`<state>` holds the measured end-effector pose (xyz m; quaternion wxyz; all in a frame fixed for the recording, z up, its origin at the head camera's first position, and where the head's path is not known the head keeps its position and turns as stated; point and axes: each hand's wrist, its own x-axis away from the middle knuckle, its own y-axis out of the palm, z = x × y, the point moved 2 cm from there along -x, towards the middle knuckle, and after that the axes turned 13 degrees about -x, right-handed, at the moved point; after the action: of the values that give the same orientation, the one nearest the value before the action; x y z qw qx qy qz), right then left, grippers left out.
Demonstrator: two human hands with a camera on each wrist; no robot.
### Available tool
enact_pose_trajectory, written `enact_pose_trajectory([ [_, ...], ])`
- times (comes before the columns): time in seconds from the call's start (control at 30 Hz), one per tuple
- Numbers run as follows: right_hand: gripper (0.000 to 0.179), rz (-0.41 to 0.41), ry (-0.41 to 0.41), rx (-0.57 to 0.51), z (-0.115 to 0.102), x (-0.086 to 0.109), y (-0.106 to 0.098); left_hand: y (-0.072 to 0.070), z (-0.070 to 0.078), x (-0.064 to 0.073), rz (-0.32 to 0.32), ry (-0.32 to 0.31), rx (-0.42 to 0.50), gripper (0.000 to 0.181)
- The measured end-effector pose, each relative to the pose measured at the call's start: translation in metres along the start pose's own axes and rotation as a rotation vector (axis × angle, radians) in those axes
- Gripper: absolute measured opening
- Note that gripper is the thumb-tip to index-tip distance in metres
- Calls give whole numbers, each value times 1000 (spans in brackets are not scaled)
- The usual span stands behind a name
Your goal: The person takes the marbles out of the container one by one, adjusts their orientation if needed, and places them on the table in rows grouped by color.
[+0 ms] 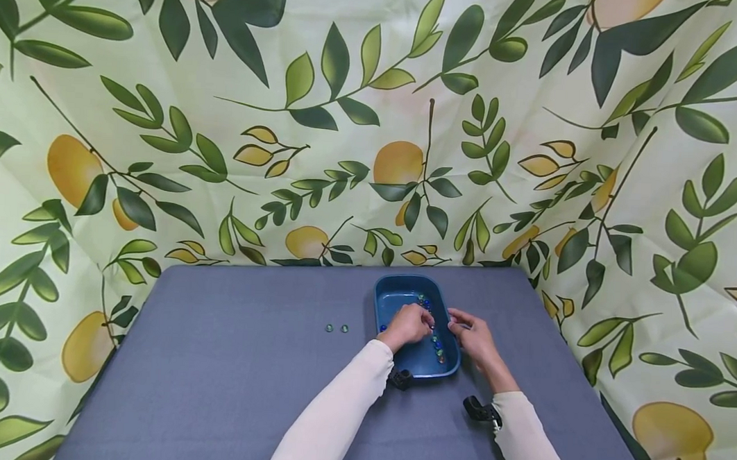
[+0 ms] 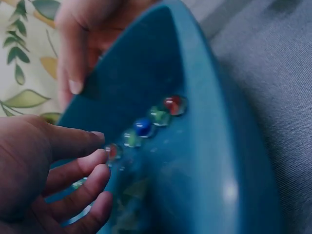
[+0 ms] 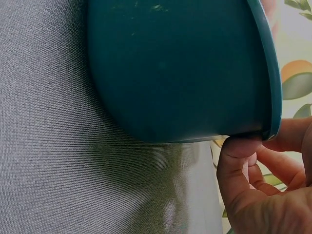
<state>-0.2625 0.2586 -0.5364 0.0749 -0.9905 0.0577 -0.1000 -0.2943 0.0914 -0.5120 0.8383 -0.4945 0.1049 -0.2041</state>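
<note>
A blue rectangular plastic tray stands toward the right of the table. Inside it, several glass marbles line the right wall; red, green and blue ones show in the left wrist view. One blue marble lies near the left wall. My left hand reaches into the tray, its thumb and fingertips apart beside a red marble; I see nothing held between them. My right hand pinches the tray's right rim between thumb and fingers. Two greenish clear marbles sit on the table left of the tray.
A grey-blue cloth covers the table. Behind it and along both sides hangs a leaf-and-fruit patterned curtain. Black wrist mounts project below the hands, close to the tray's near edge.
</note>
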Motion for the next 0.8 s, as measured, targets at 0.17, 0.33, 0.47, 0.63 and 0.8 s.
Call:
enact_pose_trajectory([
  [0.17,39,3,10,0,0,1,1,13,-2,-1,-21,-14,5,18],
  [0.33,39,6,14,0,0,1,2,24,-5,-1,-10,-32,-4,20],
  [0.47,39,6,16,1,0,0,1,28,-5,-2,7,-46,-23,18],
  [0.63,39,0,10,1,0,1,0,30,-4,-3,6,-73,-40,14],
  [0.8,39,2,6,-12,1,0,-1,32,-3,-2,-15,-77,-49,14],
])
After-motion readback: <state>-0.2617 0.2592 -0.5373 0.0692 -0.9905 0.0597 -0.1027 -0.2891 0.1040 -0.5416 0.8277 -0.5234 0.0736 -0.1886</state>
